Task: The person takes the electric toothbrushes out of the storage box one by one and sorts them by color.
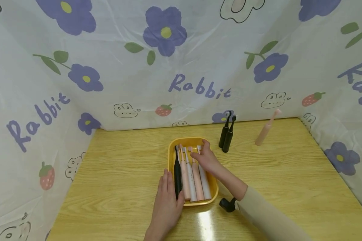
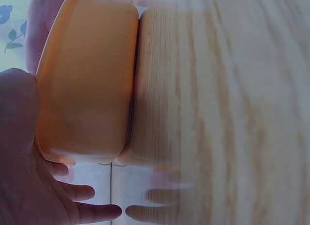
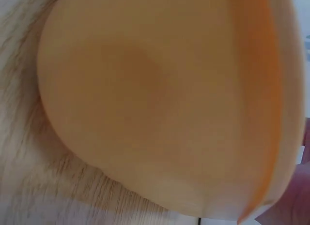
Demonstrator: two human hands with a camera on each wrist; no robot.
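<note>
Rabbit-print cloth (image 1: 114, 73), wooden table (image 1: 123, 160), black toothbrushes (image 1: 227, 142) upright beside yellow tray (image 2: 89, 80), left grip (image 1: 168, 204) and right grip (image 1: 209, 160) spread

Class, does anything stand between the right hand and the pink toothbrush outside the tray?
Yes: two black toothbrushes stand on the table, just off the tray's far right corner, between the right hand and that pink toothbrush.

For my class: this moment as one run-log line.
left grip: at tray, near left; right grip: at tray, far right; inside: toothbrushes; outside: black toothbrushes, pink toothbrush
</note>
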